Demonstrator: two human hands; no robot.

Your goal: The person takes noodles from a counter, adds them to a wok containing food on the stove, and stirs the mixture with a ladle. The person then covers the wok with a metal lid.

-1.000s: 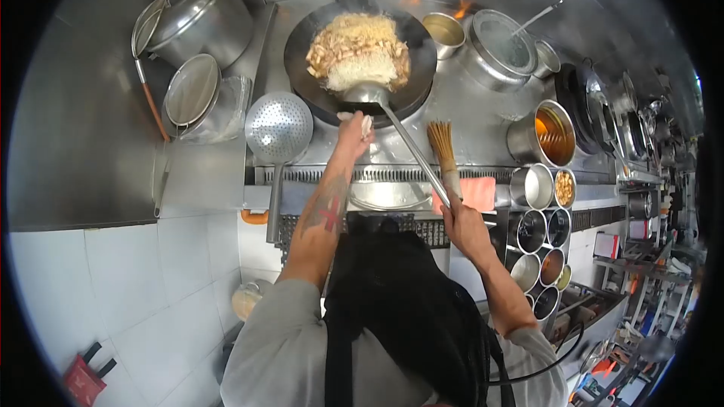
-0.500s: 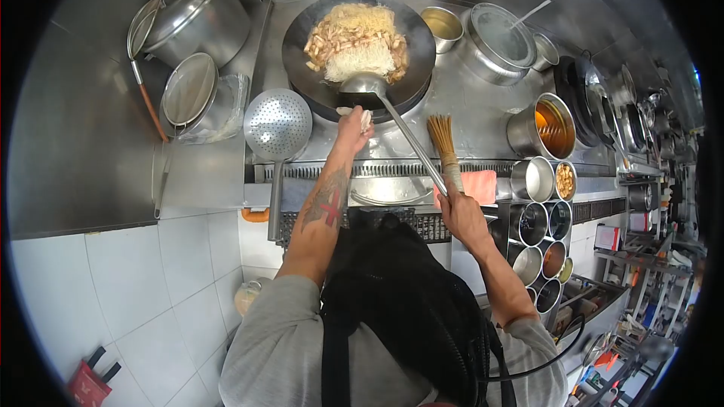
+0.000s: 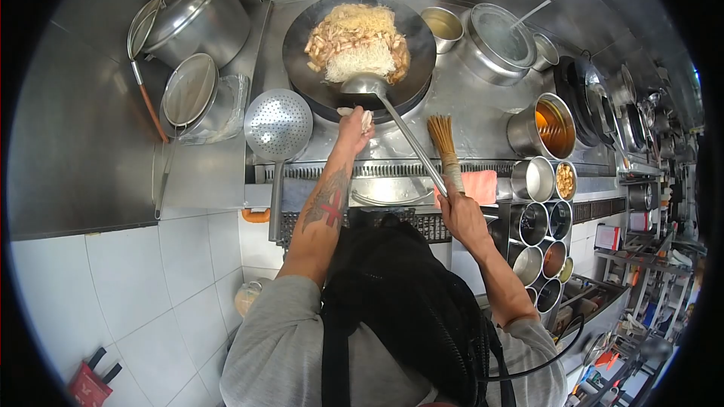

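A dark wok [image 3: 302, 53] sits on the steel stove, holding pale noodles [image 3: 359, 62] and browned pieces. My left hand [image 3: 354, 130] is closed around a whitish cloth [image 3: 366, 119] at the wok's near rim. With closed fingers, my right hand [image 3: 463, 218] holds the end of the long handle of a steel ladle [image 3: 411, 139]. The ladle's bowl rests over the near side of the wok, at the edge of the noodles. A bamboo brush [image 3: 445, 147] lies just beyond my right hand, beside a pink cloth [image 3: 479, 188].
A perforated skimmer [image 3: 278, 125] lies left of the wok. Further left stand a large lidded pot [image 3: 200, 19] and a strainer [image 3: 191, 89]. On the right are a pot of reddish oil [image 3: 554, 130], a lidded pot [image 3: 501, 35] and several seasoning containers [image 3: 531, 179].
The flames seen behind the wok a second ago are gone. The ladle's bowl has drawn slightly back from the noodles. Both hands keep their holds, with little movement.
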